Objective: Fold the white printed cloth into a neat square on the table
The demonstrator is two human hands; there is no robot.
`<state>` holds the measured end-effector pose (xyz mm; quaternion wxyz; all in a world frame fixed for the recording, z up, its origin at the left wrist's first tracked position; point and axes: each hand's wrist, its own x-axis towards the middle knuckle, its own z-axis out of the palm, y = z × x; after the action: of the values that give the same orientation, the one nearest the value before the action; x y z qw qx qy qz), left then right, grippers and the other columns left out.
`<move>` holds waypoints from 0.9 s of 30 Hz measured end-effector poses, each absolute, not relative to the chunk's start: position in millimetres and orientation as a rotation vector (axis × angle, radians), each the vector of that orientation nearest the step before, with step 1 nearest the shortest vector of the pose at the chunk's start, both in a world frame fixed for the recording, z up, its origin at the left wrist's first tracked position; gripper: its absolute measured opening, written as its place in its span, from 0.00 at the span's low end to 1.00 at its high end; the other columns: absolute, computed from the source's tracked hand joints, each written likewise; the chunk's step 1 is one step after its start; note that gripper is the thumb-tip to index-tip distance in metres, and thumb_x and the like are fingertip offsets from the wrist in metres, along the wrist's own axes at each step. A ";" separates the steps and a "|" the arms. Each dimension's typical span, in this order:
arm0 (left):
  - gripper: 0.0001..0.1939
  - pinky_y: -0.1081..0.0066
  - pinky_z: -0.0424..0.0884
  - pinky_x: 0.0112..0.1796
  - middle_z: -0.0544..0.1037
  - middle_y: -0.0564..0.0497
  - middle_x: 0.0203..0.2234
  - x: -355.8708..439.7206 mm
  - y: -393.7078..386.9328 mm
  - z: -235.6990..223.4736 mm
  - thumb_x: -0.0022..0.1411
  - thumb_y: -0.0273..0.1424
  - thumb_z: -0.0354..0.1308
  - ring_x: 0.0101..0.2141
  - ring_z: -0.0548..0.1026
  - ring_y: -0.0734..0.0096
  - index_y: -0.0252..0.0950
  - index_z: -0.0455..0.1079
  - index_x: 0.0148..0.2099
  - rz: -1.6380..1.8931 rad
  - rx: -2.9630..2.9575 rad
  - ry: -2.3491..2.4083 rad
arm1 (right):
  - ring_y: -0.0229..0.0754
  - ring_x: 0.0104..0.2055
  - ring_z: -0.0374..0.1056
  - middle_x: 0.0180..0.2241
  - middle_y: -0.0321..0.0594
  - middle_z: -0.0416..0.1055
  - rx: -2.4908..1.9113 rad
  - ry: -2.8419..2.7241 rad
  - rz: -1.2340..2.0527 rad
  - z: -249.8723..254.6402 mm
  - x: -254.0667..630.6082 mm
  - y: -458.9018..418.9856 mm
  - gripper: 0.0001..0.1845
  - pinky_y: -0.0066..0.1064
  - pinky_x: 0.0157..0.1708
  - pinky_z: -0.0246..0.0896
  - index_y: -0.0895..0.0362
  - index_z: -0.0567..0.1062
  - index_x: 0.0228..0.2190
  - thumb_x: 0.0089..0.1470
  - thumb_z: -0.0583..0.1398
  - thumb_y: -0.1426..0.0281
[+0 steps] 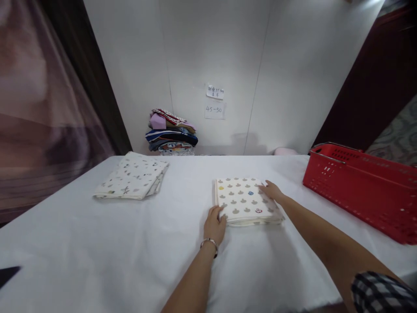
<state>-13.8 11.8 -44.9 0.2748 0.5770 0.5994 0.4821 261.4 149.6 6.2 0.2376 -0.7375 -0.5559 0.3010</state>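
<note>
Our left hand (pixel 215 225) touches the folded printed cloth (pixel 243 200) at its near-left corner, our right hand (pixel 272 191) its right edge. Right of that cloth stands a red basket (pixel 358 191).

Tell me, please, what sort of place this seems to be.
Probably an indoor textile workspace: folded cloths lie on a table, with a fabric stack by the wall and a red basket nearby.

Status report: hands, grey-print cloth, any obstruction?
Left hand at near-left corner of grey-print cloth; right hand at its right edge. Cloth folded flat. No obstruction seen; red basket apart, rightward.
</note>
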 end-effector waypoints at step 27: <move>0.19 0.71 0.69 0.35 0.74 0.49 0.33 -21.6 15.4 -39.3 0.52 0.40 0.59 0.33 0.73 0.72 0.36 0.69 0.44 1.453 1.035 1.462 | 0.42 0.37 0.70 0.38 0.55 0.71 -1.704 -1.524 0.805 236.7 252.4 161.7 0.22 0.38 0.38 0.59 0.71 0.70 0.40 0.51 0.57 0.63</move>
<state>-21.6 15.4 -39.3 0.4055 0.4103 0.5794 0.5758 252.4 161.7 236.7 0.3514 -0.6581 -0.5888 0.3109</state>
